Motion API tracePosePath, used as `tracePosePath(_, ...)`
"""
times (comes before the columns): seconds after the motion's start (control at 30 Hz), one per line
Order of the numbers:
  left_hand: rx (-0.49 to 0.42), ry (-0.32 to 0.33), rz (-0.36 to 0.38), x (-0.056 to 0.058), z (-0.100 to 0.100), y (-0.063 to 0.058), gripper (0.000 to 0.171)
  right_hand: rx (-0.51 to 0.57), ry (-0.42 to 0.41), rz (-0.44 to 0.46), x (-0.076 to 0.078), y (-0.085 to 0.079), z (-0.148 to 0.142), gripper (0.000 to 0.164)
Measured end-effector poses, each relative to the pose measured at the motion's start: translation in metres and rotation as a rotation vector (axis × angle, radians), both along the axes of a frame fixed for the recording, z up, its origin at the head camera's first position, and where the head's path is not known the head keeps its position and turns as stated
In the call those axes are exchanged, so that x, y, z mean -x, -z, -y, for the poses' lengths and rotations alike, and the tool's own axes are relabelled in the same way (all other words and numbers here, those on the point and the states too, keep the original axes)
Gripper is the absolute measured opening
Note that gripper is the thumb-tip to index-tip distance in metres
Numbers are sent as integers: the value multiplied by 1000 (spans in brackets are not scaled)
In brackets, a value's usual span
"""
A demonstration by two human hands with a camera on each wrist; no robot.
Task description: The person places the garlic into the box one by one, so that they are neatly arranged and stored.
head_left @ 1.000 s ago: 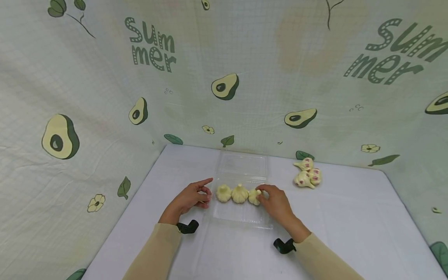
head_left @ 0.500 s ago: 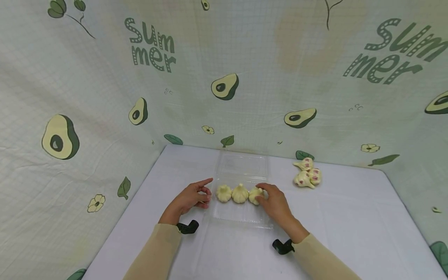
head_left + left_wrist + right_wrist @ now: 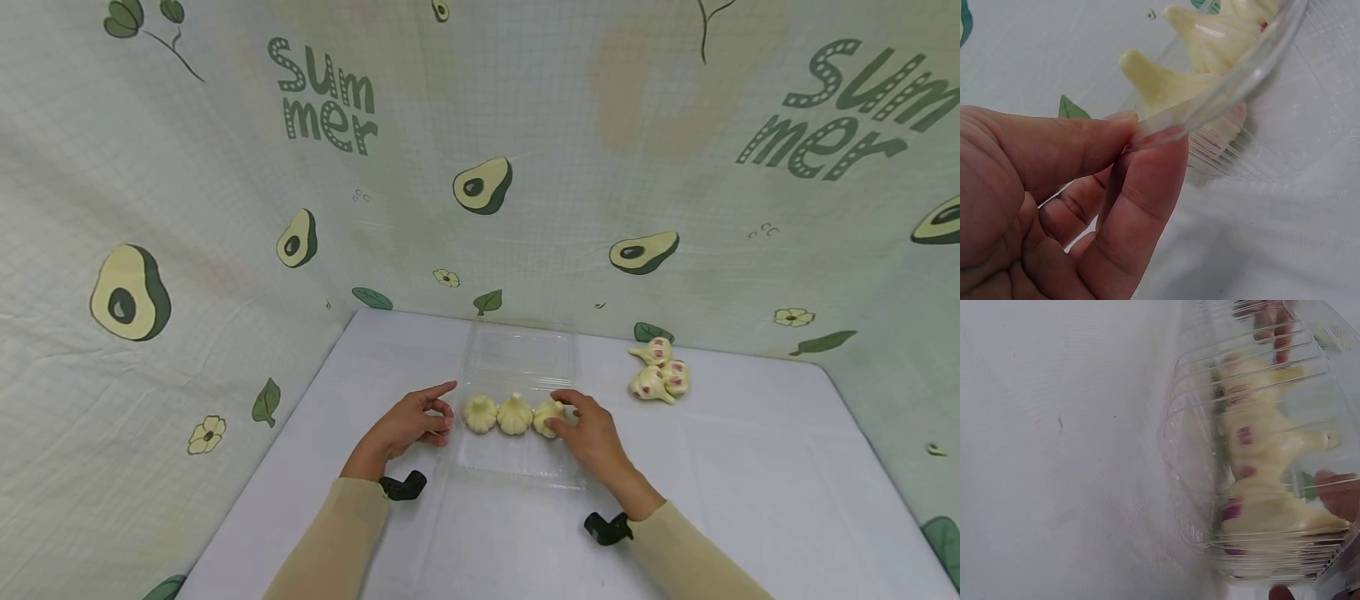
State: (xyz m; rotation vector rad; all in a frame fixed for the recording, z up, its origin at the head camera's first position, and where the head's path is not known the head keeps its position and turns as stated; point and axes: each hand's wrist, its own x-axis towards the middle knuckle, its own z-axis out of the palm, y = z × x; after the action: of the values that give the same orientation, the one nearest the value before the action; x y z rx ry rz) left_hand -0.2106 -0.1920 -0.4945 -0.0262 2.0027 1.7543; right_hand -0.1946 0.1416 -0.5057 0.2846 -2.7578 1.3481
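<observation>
A clear plastic clamshell container (image 3: 495, 458) lies on the table with its lid (image 3: 521, 352) folded back, away from me. Three garlic bulbs stand in a row inside it, stems up: a left bulb (image 3: 480, 414), a middle bulb (image 3: 514, 415) and a right bulb (image 3: 547, 417). My left hand (image 3: 412, 423) pinches the container's left rim (image 3: 1210, 106) between thumb and fingers, as the left wrist view shows up close. At the other end my right hand (image 3: 597, 437) holds the right bulb with thumb and fingertips. Through the ribbed wall (image 3: 1197, 437), the right wrist view shows purple marks on the bulbs.
Three more garlic bulbs (image 3: 660, 372) with purple marks lie clustered on the white-covered table (image 3: 750, 467), behind and right of the container. A patterned cloth (image 3: 555, 150) hangs along the back and sides.
My right hand has shifted very slightly at the right bulb, which now stands a little more upright. The left hand keeps its place on the rim.
</observation>
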Motion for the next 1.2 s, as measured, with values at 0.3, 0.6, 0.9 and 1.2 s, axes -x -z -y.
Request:
tracePosePath(0.3, 9, -5, 1, 1, -2, -3, 78, 96, 12, -16, 0, -2, -2, 44)
tracePosePath(0.6, 19, -4, -15, 0, -3, -3, 79, 162, 85, -23, 3, -7, -17, 43)
tracePosePath(0.9, 23, -5, -15, -1, -2, -3, 79, 145, 201, -48, 13, -15, -58, 48)
tracePosePath(1.2, 33, -9, -22, -2, -4, -5, 78, 87, 279, -70, 23, -22, -102, 62)
